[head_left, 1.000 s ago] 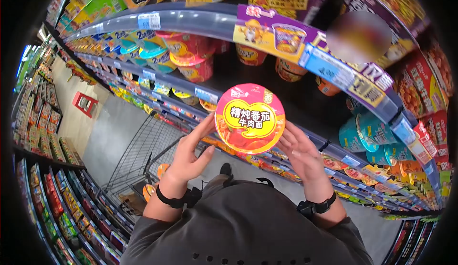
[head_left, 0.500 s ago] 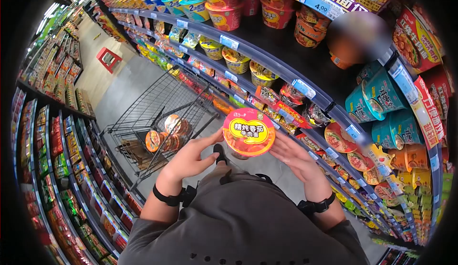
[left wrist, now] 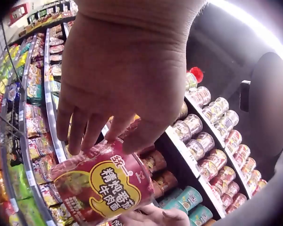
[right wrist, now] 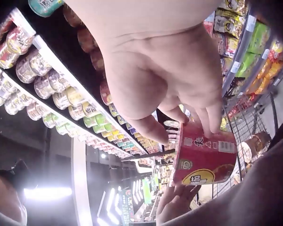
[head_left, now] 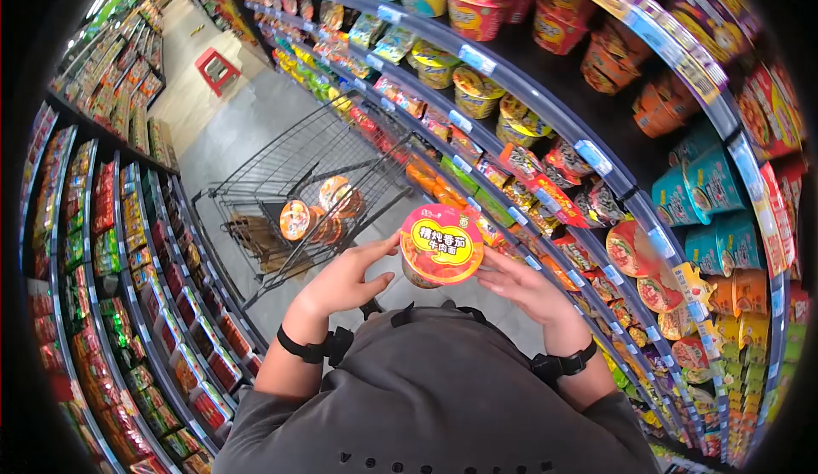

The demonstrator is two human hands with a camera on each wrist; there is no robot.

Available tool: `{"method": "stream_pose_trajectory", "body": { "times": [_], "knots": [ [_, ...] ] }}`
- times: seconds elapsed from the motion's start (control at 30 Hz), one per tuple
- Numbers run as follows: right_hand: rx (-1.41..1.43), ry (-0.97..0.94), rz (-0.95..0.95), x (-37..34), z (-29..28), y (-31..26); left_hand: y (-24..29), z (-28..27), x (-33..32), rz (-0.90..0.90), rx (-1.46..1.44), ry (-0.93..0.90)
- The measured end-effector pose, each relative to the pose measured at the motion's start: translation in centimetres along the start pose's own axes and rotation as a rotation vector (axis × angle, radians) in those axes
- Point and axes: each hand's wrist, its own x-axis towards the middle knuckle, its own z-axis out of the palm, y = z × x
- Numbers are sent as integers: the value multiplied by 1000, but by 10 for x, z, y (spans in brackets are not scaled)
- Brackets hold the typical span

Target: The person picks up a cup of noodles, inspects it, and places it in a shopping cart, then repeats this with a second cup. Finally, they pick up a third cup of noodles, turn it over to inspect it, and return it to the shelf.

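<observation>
A red cup of instant noodles with a round lid and yellow label is held in front of the body between both hands. My left hand touches its left side with outstretched fingers; the thumb stands apart from the cup in the head view. From the right, my right hand rests its extended fingers against the other side. In the left wrist view, the left fingers reach down to the tilted cup. In the right wrist view, the right fingers lie against the cup's wall.
A wire shopping cart stands ahead on the left, with several orange-lidded noodle tubs inside. Stocked shelves run along the right, more shelves along the left. A red stool stands farther down the aisle.
The cup and both hands have moved down, away from the upper shelf. The view has turned toward the aisle and cart. Both hands stay at the cup's sides.
</observation>
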Motion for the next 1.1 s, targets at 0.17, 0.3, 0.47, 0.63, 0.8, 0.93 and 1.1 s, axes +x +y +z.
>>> {"method": "stream_pose_trajectory", "body": {
  "times": [0.17, 0.3, 0.47, 0.63, 0.8, 0.93, 1.1],
  "knots": [
    [-23, -78, 116, 59, 44, -9, -28, -37, -47, -94, -7, 75],
    [-40, -127, 185, 111, 85, -18, -51, -72, -85, -114, 12, 140],
    [-59, -196, 260, 187, 146, -29, -73, -126, -139, -155, 0, 246],
    [-123, -264, 287, 257, 207, -28, -112, -170, -196, -165, -35, 358],
    [-147, -338, 316, 309, 243, -18, -147, -197, -233, -202, -111, 386],
    [-106, -321, 377, 333, 250, -9, -166, -209, -240, -264, -308, 367],
    [20, -248, 449, 351, 227, 8, -201, -211, -212, -285, -613, 362]
  ]
}}
